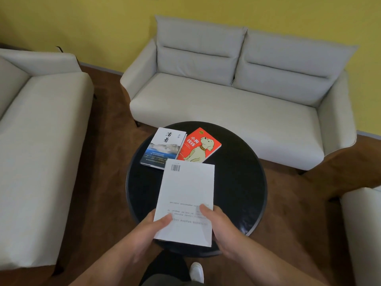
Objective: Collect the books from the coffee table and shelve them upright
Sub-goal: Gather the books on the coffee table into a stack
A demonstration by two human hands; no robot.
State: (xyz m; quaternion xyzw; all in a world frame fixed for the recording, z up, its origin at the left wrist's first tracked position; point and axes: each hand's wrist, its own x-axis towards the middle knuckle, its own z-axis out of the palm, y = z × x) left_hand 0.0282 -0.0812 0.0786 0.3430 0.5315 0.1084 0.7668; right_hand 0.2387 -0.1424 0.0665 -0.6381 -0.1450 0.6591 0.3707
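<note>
The white book (185, 193) is over the near half of the round black table (237, 172), back cover up, with the barcode at its far end. The left grip (148, 230) holds its near left corner, thumb on the cover and fingers going under. The right grip (222, 226) holds the near right edge in the same way. I cannot tell if the book touches the table. At the far edge of the table lie two more books flat, side by side: the white-and-blue book (162, 147) on the left and the red book (199, 145) with a dog on the right. A pale sofa (226, 104) stands behind the table.
</note>
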